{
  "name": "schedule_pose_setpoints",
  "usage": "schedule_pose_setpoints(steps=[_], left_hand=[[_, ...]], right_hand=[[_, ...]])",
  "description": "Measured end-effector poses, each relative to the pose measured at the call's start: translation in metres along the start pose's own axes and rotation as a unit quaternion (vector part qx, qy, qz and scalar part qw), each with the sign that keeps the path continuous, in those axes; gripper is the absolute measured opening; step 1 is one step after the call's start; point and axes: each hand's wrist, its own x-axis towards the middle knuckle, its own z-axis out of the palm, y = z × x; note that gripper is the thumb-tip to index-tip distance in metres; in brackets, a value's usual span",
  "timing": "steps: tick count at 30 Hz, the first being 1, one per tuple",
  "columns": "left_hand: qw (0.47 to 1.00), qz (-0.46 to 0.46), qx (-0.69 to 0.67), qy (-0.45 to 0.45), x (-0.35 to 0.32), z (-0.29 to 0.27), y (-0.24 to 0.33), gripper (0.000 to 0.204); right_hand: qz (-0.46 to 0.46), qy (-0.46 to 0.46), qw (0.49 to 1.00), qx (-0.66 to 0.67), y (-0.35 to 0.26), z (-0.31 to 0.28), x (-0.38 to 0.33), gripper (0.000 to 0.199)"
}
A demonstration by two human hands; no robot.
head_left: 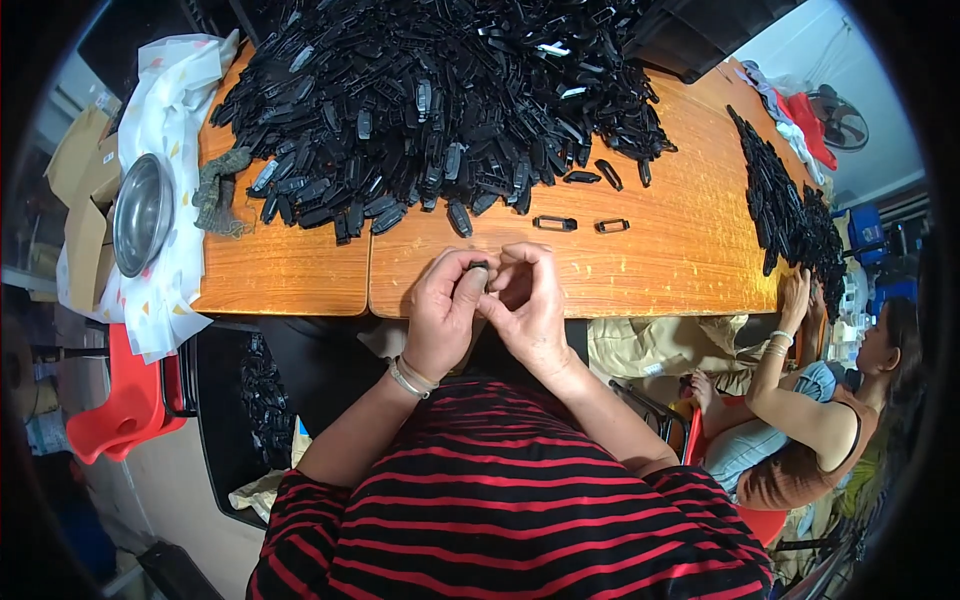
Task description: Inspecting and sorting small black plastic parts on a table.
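Note:
Close to the table's front edge, my left hand [445, 305] pinches a small black plastic part [479, 266] between thumb and curled fingers. My right hand [535, 310] meets it there, its thumb and fingertips closed at the same part. Most of the part is covered by my fingers. Just beyond my hands, two narrow black frame-shaped pieces [555, 223] lie side by side on the orange wooden table [680, 255]. Behind them rises a large heap of black plastic pieces [400, 110], with a few loose ones at its front edge.
On the left, a metal bowl [143, 215] rests on patterned white sheeting beside a dark cloth glove [217, 190]. A black crate [700, 35] stands at the back right. A seated co-worker [820, 430] reaches to a second black heap [785, 195]. Below left is a red chair [125, 405].

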Motion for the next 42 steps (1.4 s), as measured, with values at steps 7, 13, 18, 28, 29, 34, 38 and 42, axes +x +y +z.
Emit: schedule_pose_setpoints(steps=[7, 13, 18, 28, 29, 34, 38, 42], left_hand=[[0.995, -0.032, -0.041, -0.088, 0.0, -0.002, -0.004, 0.019], [0.975, -0.113, -0.134, -0.136, 0.006, -0.011, -0.006, 0.02], [0.983, -0.144, -0.087, -0.072, 0.035, -0.03, -0.002, 0.021], [0.853, 0.083, 0.512, -0.062, 0.059, -0.016, 0.006, 0.018], [0.844, 0.079, 0.527, -0.056, 0.059, -0.017, 0.006, 0.021], [0.861, 0.091, 0.499, -0.045, 0.053, -0.028, 0.002, 0.025], [0.913, -0.004, 0.403, -0.066, 0.048, -0.033, 0.009, 0.023], [0.868, 0.036, 0.493, -0.05, 0.042, -0.036, 0.013, 0.021]], right_hand=[[0.014, -0.091, 0.994, -0.065, -0.005, -0.001, -0.005, 0.04], [0.093, -0.126, 0.986, -0.059, -0.006, -0.006, -0.003, 0.038], [0.0, -0.128, 0.977, -0.171, 0.007, -0.042, 0.032, 0.029], [-0.009, -0.179, 0.885, -0.429, 0.032, -0.077, 0.065, 0.018], [-0.008, -0.18, 0.885, -0.428, 0.03, -0.076, 0.065, 0.018], [-0.034, -0.152, 0.926, -0.343, 0.038, -0.076, 0.049, 0.013], [-0.021, -0.106, 0.934, -0.341, 0.039, -0.072, 0.041, 0.009], [0.027, -0.095, 0.915, -0.392, 0.027, -0.069, 0.043, 0.009]])
